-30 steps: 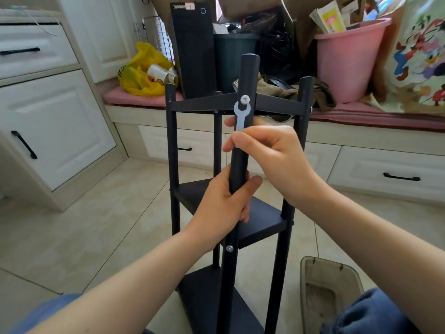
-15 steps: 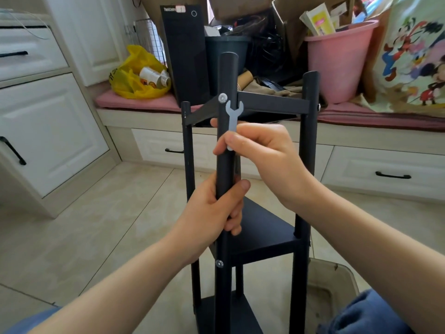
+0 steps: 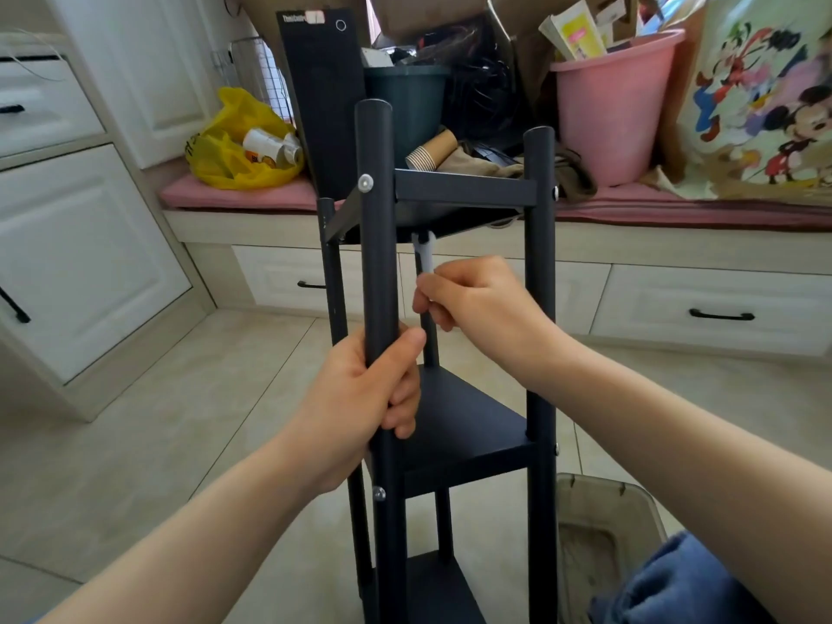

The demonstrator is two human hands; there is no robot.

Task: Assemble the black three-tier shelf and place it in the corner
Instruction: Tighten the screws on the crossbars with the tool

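The black three-tier shelf [image 3: 468,421] stands upright on the tiled floor right in front of me, its tiers joined to round black poles. My left hand [image 3: 367,398] is wrapped around the nearest pole [image 3: 376,245] between the top and middle tiers. My right hand [image 3: 481,304] pinches a small flat silver wrench [image 3: 424,252] and holds it up inside the frame, its head just under the top tier [image 3: 463,191]. A silver bolt head [image 3: 365,183] shows on the near pole at top-tier height, another bolt [image 3: 379,494] at the middle tier.
A grey plastic bin [image 3: 608,529] sits on the floor at the lower right, beside my knee. Behind the shelf runs a low drawer bench with a pink cushion [image 3: 234,198], a yellow bag [image 3: 238,146], a pink bucket [image 3: 608,110] and boxes. White cabinets [image 3: 81,245] stand left.
The shelf has turned clockwise under my left hand. My right hand took the wrench off the front bolt on the near pole and moved it right, behind that pole, under the top tier.
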